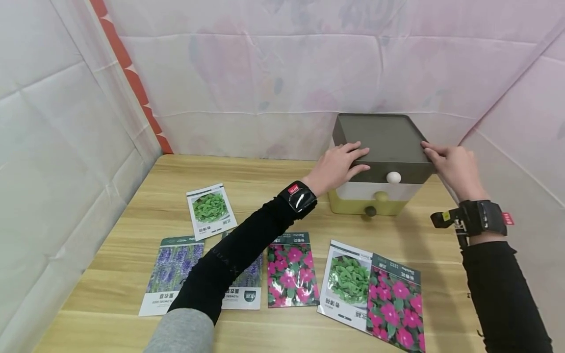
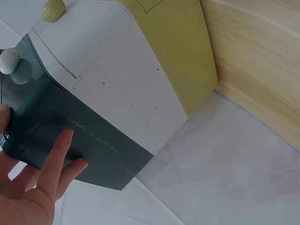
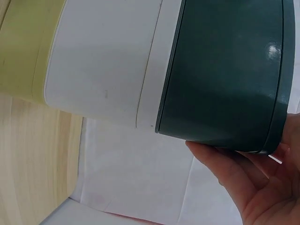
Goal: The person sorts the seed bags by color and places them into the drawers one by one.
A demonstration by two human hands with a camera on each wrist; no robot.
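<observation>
From the head camera, a small three-drawer plastic cabinet, with dark grey-green, white and yellow-green tiers, stands at the far right of the pale wooden table, close against the draped white backdrop. The left hand and right hand press flat, fingers nearly straight, on either side of the top tier, clamping it between them rather than curling round anything. It looks light, rigid and smooth, so likely slippery; the side walls seem the safest hold, since the round knobs would only pull drawers out. Seed packets lie nearer the person. From the left wrist, fingers lie along the dark tier's wall. From the right wrist, the palm cups the glossy dark tier's edge.
</observation>
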